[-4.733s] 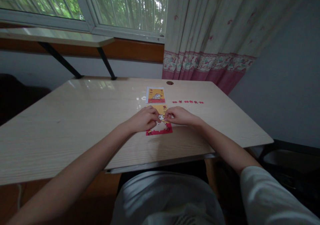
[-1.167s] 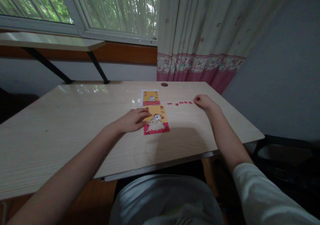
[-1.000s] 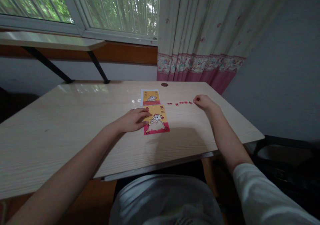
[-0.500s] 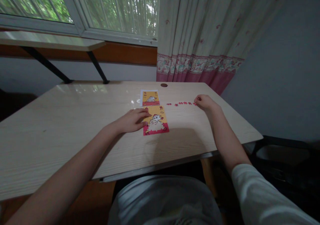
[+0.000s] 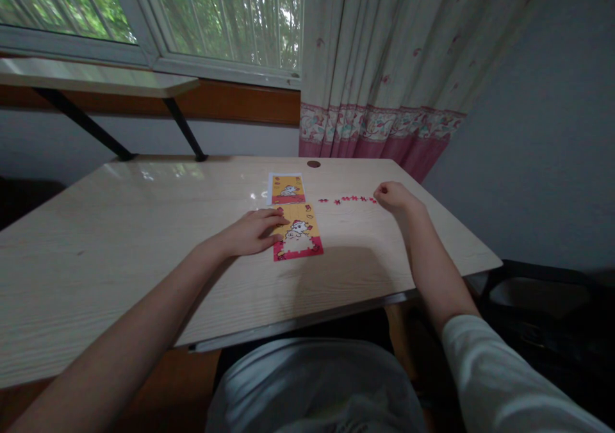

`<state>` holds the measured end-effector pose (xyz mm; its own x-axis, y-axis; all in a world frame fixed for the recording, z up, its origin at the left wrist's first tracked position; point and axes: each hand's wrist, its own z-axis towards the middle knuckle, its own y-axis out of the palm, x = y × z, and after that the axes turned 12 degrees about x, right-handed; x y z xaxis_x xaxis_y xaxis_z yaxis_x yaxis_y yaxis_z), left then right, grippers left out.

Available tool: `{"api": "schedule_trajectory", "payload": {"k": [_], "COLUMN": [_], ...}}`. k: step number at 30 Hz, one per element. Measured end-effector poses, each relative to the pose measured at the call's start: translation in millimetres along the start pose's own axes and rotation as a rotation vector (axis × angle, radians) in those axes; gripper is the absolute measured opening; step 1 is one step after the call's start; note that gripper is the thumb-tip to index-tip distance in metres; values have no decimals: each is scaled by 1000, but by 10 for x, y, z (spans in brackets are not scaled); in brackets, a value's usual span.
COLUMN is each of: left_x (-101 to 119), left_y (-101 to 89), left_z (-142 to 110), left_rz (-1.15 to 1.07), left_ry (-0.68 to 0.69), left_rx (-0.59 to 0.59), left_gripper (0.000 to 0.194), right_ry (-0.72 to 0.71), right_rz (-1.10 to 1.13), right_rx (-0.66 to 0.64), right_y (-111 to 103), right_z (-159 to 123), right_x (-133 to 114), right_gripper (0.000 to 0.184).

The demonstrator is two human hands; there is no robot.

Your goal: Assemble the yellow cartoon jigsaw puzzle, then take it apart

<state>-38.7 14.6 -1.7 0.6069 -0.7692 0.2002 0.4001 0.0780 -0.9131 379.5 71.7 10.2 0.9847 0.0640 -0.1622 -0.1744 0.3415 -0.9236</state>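
Note:
A small yellow and red jigsaw puzzle [image 5: 298, 236] with a white cartoon animal lies near the middle of the wooden table [image 5: 144, 228]. My left hand [image 5: 252, 231] rests flat on the table, fingers out, touching the puzzle's left edge. A row of several loose red puzzle pieces [image 5: 346, 200] lies to the right. My right hand [image 5: 394, 196] sits at the right end of that row, fingers curled together at the last piece. What it pinches is too small to make out.
A reference picture card [image 5: 287, 188] lies just beyond the puzzle. A round cable hole [image 5: 314, 164] is at the table's far edge. A curtain [image 5: 384, 68] hangs behind, a window and a shelf on brackets [image 5: 96, 81] at the left. A dark chair [image 5: 542, 305] stands at the right.
Since 4.7 s ago my right hand left the puzzle and went right to the row of loose pieces. In the last second both hands have barely moved; the view drifted slightly.

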Motion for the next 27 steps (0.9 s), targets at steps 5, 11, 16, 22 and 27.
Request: {"api": "schedule_trajectory", "payload": {"k": [5,11,16,22,27], "left_x": [-3,-2,-2,3,5], "left_y": [1,-1,0,-3,-4], "left_z": [5,3,5,8,7], "left_rz": [-2,2,-12,-29,-13], "left_ry": [3,0,7,11,11], "left_rx": [-4,-8,-3,16,8], "left_gripper": [40,40,39,38,39], "right_ry": [-35,-152,-282,-387,-359], "right_rz": [88,131,156,174,139], "right_rx": [-20,-32,10,20,-2], "right_y": [32,104,218,347,376], "right_z": [9,61,90,106,107], "right_x": [-105,-223,-309,-414,-427], "right_gripper": [20,17,20,21,19]}}
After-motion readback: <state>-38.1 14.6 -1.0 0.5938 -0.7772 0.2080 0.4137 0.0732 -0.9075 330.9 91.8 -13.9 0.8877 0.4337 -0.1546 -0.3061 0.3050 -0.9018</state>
